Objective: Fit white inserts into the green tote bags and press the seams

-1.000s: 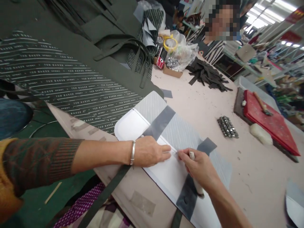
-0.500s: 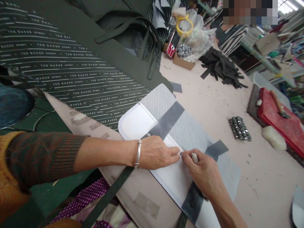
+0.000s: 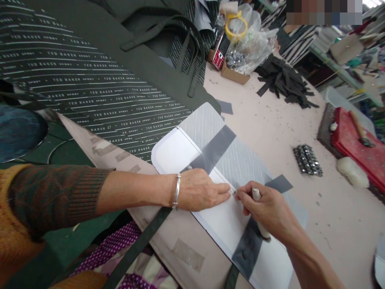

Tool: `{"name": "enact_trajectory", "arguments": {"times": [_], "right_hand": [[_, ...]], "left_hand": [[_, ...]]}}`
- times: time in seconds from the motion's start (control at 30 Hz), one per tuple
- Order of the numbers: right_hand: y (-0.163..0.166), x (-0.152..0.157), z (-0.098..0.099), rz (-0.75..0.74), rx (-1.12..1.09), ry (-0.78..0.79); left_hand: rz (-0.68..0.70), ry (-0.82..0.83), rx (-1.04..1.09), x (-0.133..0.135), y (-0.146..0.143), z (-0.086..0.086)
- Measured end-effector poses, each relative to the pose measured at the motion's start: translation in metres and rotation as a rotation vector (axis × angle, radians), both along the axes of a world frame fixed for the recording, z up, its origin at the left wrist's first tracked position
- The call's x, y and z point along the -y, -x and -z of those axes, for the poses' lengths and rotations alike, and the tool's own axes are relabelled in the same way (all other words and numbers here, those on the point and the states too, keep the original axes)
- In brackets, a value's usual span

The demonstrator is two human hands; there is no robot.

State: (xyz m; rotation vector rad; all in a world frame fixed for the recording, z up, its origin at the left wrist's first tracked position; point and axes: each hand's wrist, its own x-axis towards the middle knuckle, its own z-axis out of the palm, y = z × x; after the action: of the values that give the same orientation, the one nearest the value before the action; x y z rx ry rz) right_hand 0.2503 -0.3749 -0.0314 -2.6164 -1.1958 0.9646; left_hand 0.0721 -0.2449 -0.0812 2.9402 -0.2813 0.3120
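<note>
My left hand (image 3: 204,190) lies flat on a white panel (image 3: 177,149), its fingers stretched toward the panel's long edge. Beside those fingertips, my right hand (image 3: 264,202) is closed around a pale stick-shaped tool (image 3: 264,232) that passes through the palm. Its thumb and forefinger pinch close to the edge; whatever is between them is too small to make out. Along that edge the white panel meets a striped piece under translucent film (image 3: 207,116). Dark grey straps (image 3: 219,140) cross both pieces, and a dark green strap (image 3: 141,247) runs out beneath my left wrist.
Dark printed fabric (image 3: 90,88) with straps covers the left of the table (image 3: 261,128). Farther back are a cardboard box (image 3: 234,75), plastic bags and a pile of black strips (image 3: 282,80). To the right lie metal pieces (image 3: 307,159) and a hammer (image 3: 359,126) on a red slab (image 3: 349,140).
My right hand has turned slightly at the panel edge, showing more of the pale tool below the palm. My left hand stays flat. The whole view has shifted a little.
</note>
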Motion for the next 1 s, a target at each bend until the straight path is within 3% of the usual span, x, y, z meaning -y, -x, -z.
{"name": "enact_trajectory", "arguments": {"times": [0.3,0.53,0.67,0.77,0.87,1.0], "right_hand": [[0.002,-0.019,-0.002,-0.186,0.041,0.044],[-0.012,-0.035,-0.008,-0.325,-0.086,0.124],[-0.022,-0.040,-0.004,-0.247,-0.258,0.171],[-0.025,-0.036,-0.004,-0.201,-0.241,0.138],[-0.021,-0.023,-0.010,-0.002,-0.119,-0.078],[-0.002,0.003,-0.017,0.551,-0.228,-0.947]], "left_hand": [[0.010,-0.034,-0.083,0.001,-0.001,-0.006],[0.004,-0.013,-0.107,0.000,-0.006,-0.007],[0.030,-0.026,-0.141,0.000,-0.010,-0.007],[0.018,-0.049,-0.132,0.001,-0.012,-0.005],[0.027,-0.075,-0.120,0.002,-0.013,-0.002],[0.071,-0.074,-0.126,0.000,-0.016,0.000]]}}
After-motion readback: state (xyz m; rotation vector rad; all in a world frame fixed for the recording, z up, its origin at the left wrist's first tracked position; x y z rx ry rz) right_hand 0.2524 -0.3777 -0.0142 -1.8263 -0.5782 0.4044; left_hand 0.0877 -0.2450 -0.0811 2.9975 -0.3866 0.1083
